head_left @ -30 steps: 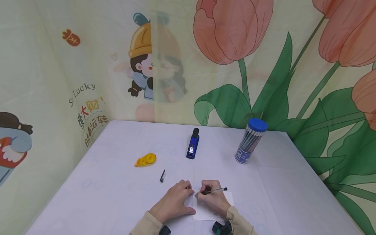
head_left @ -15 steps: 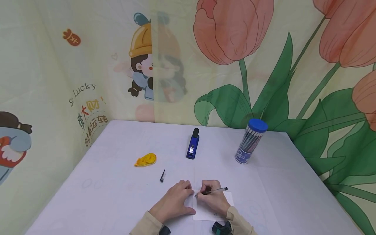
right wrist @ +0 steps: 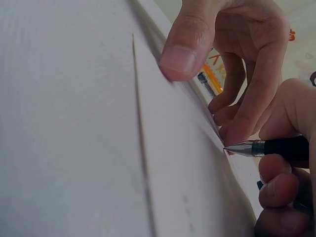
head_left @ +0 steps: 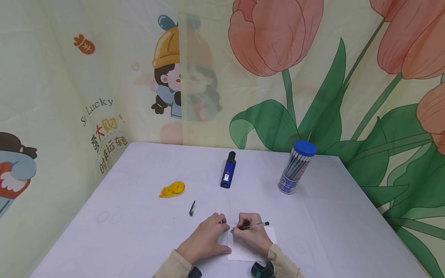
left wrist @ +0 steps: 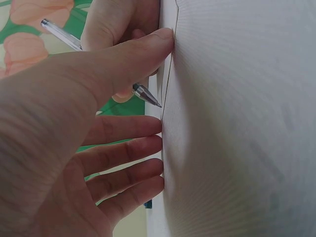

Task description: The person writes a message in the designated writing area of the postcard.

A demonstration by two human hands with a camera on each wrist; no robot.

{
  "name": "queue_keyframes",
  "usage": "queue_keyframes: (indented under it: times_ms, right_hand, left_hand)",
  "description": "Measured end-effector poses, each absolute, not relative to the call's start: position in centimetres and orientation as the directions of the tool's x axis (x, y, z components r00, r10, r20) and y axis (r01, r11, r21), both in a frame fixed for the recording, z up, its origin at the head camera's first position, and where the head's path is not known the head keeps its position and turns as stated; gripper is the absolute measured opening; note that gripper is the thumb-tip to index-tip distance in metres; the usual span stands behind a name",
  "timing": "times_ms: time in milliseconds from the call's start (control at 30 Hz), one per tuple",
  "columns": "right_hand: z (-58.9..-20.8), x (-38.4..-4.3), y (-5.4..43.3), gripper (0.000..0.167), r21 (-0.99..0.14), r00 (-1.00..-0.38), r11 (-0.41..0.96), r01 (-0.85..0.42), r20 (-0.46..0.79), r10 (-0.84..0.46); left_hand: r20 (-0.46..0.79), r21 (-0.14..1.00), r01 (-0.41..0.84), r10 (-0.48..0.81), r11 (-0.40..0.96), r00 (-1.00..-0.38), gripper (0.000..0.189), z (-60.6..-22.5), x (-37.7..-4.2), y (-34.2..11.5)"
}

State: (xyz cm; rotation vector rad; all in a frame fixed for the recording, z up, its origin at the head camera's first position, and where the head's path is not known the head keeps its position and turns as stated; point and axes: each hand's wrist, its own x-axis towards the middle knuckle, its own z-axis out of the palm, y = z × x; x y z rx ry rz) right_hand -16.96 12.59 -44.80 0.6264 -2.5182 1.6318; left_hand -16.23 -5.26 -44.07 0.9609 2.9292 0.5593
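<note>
My right hand (head_left: 256, 238) pinches a clear-barrelled pen (head_left: 260, 224) with a dark grip, its metal tip low at the paper's upper left part. Under it lies a small white sheet of paper (head_left: 240, 253), which carries a few small dark marks (right wrist: 186, 207) near one edge. Along the sheet's left edge rests my left hand (head_left: 205, 239), its thumb on the paper and its fingers fairly straight, spread a little in the left wrist view. A black pen cap (head_left: 192, 208) lies on the table beyond the left hand.
Farther back on the white table (head_left: 121, 216) are a yellow teardrop-shaped item (head_left: 172, 189), a blue stapler-like item with a black end (head_left: 228, 172) and a blue-lidded jar of pens (head_left: 295, 170). A printed curtain (head_left: 208, 77) hangs behind the table.
</note>
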Motion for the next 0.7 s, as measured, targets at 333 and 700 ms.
queue_keyframes:
  times_ms: [333, 700]
  right_hand:
    - [-45.01, -17.08, 12.67, 0.021, -0.843, -0.9, 0.344, -0.413, 0.32, -0.296]
    - [-44.83, -16.98, 12.67, 0.021, -0.847, -0.889, 0.319, -0.426, 0.327, -0.319]
  left_hand:
    - [0.097, 0.343, 0.569, 0.574, 0.747, -0.813, 0.056, -44.1, -16.21, -5.24]
    - [0.101, 0.345, 0.569, 0.573, 0.746, -0.813, 0.055, -44.09, -16.2, -5.25]
